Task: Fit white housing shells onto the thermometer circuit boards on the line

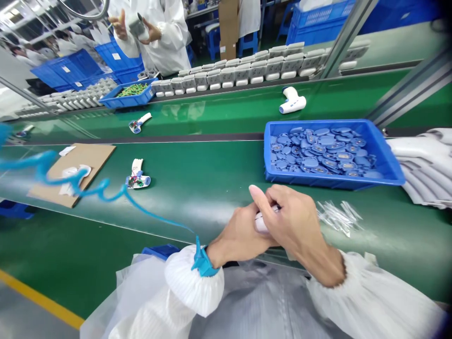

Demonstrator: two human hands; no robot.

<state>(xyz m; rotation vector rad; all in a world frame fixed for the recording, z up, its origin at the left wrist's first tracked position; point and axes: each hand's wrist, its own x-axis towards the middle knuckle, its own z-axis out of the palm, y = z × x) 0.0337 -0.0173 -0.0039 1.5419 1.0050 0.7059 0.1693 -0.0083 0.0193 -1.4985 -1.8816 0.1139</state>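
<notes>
Both my hands are together over the near edge of the green bench, closed around a white handheld thermometer. My left hand wraps it from below and the left. My right hand grips it from the right, its thumb laid along the top. Only a small white part with a dark spot shows between the fingers; the rest is hidden. Around my left wrist is a blue strap tied to a coiled blue cord. Just right of my right hand lie several clear plastic strips.
Beyond my hands stands a blue bin of blue plastic pieces. White housings are stacked right. An opened thermometer and a cardboard sheet lie left. A green belt carries a white thermometer. A co-worker stands opposite.
</notes>
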